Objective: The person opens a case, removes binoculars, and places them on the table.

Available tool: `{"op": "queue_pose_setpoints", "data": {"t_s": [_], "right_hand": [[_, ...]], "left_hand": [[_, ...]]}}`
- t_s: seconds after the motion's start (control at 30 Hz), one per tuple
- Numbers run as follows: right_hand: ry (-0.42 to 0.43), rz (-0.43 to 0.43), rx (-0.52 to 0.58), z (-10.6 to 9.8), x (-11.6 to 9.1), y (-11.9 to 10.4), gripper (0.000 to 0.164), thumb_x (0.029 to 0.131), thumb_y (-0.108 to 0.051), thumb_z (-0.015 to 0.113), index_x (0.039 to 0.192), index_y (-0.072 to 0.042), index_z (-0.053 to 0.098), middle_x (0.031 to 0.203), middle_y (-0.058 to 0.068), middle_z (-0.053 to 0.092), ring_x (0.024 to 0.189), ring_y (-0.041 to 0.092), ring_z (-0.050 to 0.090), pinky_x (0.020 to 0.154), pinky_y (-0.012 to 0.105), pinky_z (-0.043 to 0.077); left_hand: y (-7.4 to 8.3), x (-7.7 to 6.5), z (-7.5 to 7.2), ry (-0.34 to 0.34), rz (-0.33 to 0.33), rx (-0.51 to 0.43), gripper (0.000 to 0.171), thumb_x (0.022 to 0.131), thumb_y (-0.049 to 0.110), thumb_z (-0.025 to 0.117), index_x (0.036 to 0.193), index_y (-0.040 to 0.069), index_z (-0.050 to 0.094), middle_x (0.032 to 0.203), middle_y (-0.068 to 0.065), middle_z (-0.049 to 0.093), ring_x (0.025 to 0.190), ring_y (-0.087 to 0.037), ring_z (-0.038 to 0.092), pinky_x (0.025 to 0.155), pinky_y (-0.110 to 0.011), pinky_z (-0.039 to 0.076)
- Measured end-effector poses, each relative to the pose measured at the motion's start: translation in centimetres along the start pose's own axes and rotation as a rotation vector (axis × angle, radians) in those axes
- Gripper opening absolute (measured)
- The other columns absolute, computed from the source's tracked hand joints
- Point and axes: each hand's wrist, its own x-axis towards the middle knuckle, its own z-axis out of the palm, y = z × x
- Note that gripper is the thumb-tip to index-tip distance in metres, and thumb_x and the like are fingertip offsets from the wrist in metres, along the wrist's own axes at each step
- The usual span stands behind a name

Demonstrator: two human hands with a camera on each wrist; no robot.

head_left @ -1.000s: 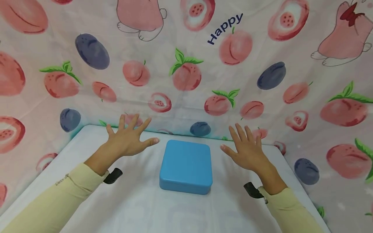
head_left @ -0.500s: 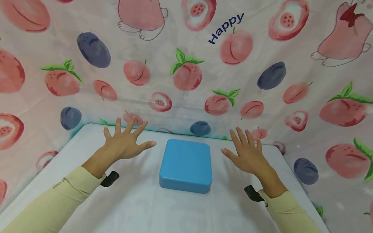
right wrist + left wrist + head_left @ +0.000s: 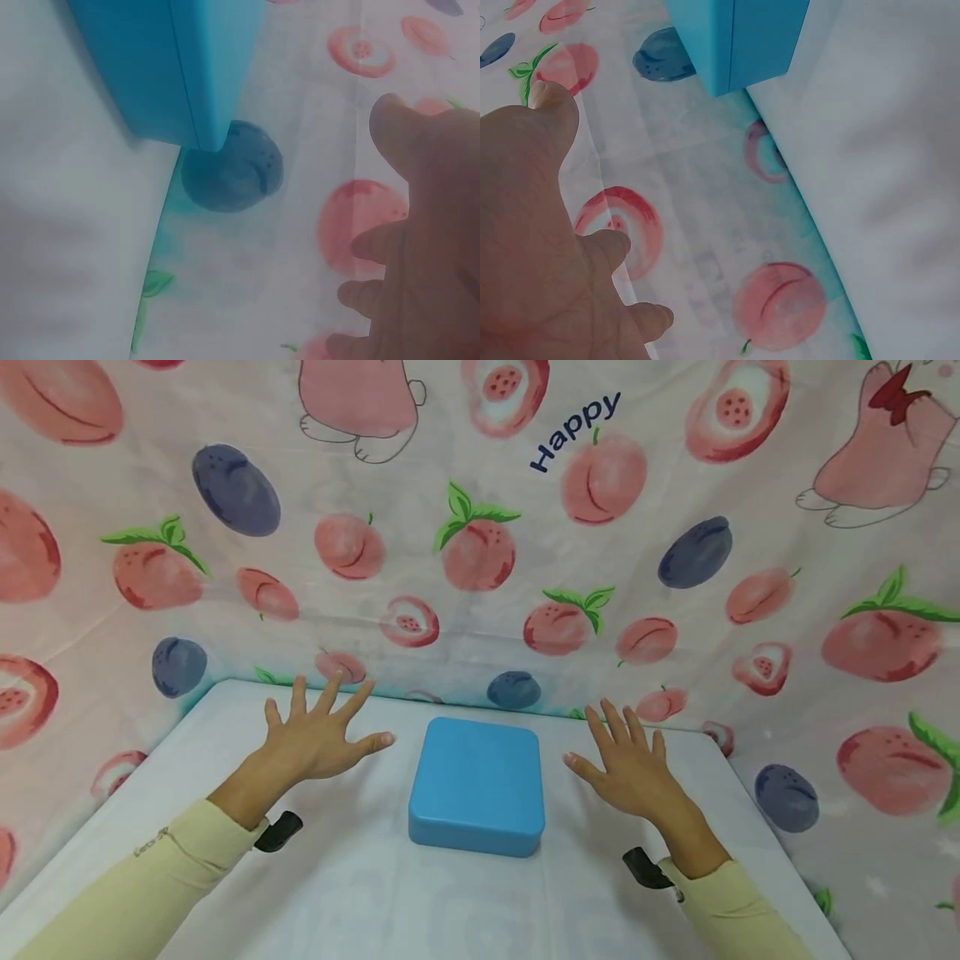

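Observation:
A square blue box (image 3: 477,777) with rounded corners lies flat on the white table, between my two hands in the head view. My left hand (image 3: 311,739) hovers to the left of it with fingers spread and thumb pointing at the box. On the other side, my right hand (image 3: 630,768) is held up in the same way, fingers apart. Neither hand touches the box. A seam line runs along the side of the blue box (image 3: 757,45) in the left wrist view, and the right wrist view shows it too. Both palms hold nothing.
The white tabletop (image 3: 360,893) ends at a back edge, where a cloth (image 3: 480,635) printed with peaches and plums hangs behind and at both sides. Small black devices are strapped under each wrist, the left one (image 3: 278,832) and the right one (image 3: 647,868).
Both hands have drawn slightly back toward the body, the left one also a little to the left. The box stays in place, and the fingers remain spread.

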Motion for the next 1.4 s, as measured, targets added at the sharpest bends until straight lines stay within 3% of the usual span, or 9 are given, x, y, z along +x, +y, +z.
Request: {"op": "queue_pose_setpoints", "data": {"t_s": [0.53, 1.0, 1.2, 1.4], "right_hand": [[0.009, -0.014, 0.007, 1.7, -0.2, 0.1, 0.09, 0.102, -0.06, 0.054, 0.167, -0.008, 0.02, 0.175, 0.021, 0.01, 0.159, 0.054, 0.006, 0.116, 0.086, 0.003], [-0.064, -0.003, 0.198, 2.9, -0.2, -0.5, 0.089, 0.104, -0.058, 0.052, 0.168, -0.008, 0.016, 0.175, 0.022, 0.006, 0.159, 0.054, 0.001, 0.116, 0.086, 0.001], [-0.118, -0.015, 0.33, 3.6, 0.0, -0.5, 0.087, 0.106, -0.054, 0.049, 0.168, -0.007, 0.012, 0.176, 0.022, 0.003, 0.16, 0.052, -0.001, 0.12, 0.082, 0.003], [-0.221, 0.028, 0.556, 4.0, -0.1, -0.9, 0.092, 0.104, -0.053, 0.056, 0.169, -0.013, 0.005, 0.177, 0.016, -0.002, 0.163, 0.045, -0.003, 0.123, 0.076, 0.006]], "left_hand": [[-0.5, 0.1, 1.3, 0.024, 0.024, 0.022, 0.102, 0.09, 0.087, 0.043, 0.168, 0.027, 0.019, 0.175, -0.023, 0.004, 0.154, -0.064, -0.008, 0.115, -0.085, -0.004], [-0.1, 0.3, 3.3, 0.015, 0.035, -0.062, 0.1, 0.092, 0.082, 0.047, 0.167, 0.02, 0.026, 0.169, -0.034, 0.017, 0.153, -0.067, 0.0, 0.12, -0.081, 0.0], [-0.1, 0.6, 3.9, -0.018, 0.066, -0.155, 0.102, 0.092, 0.08, 0.05, 0.167, 0.016, 0.025, 0.168, -0.036, 0.021, 0.151, -0.069, 0.004, 0.118, -0.083, 0.005], [0.0, 0.8, 3.5, -0.125, 0.082, -0.375, 0.105, 0.092, 0.079, 0.053, 0.169, 0.016, 0.017, 0.171, -0.031, 0.018, 0.154, -0.063, 0.01, 0.118, -0.082, 0.015]]}}
